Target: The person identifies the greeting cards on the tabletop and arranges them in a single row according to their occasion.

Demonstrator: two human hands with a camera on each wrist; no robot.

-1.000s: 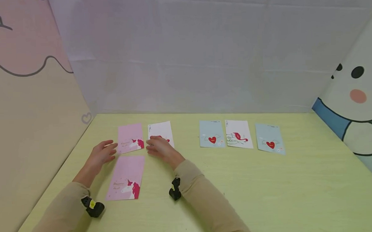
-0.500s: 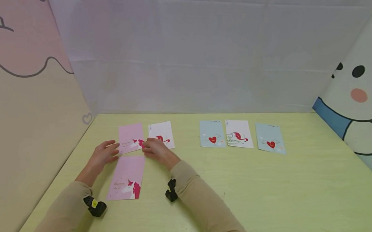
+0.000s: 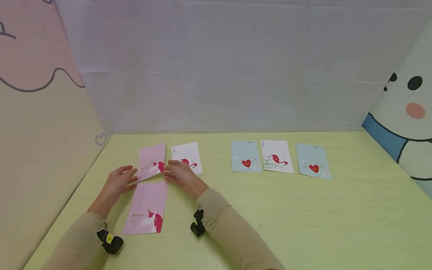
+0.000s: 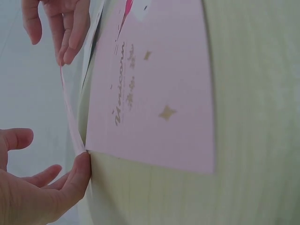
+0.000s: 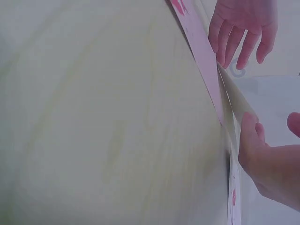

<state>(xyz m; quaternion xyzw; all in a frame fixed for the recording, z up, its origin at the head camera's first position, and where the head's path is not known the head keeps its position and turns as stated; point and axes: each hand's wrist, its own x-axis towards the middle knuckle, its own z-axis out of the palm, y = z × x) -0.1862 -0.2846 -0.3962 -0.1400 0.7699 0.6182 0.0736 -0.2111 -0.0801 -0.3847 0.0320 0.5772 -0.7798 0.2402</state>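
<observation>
Between my two hands is the far pink unicorn card (image 3: 149, 155), its right side tipped up off the table. My left hand (image 3: 115, 186) rests its fingertips at the card's lower left corner, thumb held apart, as the left wrist view shows. On the opposite edge, my right hand (image 3: 183, 176) touches the raised side of the card (image 5: 240, 99) with its fingertips, and its thumb also stands away. A second pink unicorn card (image 3: 146, 207) lies flat nearer to me. A white flamingo card (image 3: 186, 150), partly covered by the right hand, lies just to the right.
Farther right on the pale yellow table (image 3: 294, 223) lie a light blue heart card (image 3: 245, 152), another white flamingo card (image 3: 275, 149) and another blue heart card (image 3: 311, 153). A white sheet (image 3: 213, 71) stands behind the table, with printed panels at both sides.
My right hand has moved left from the white flamingo card to the far pink card's right edge. That edge has lifted, while the left hand has shifted only slightly.
</observation>
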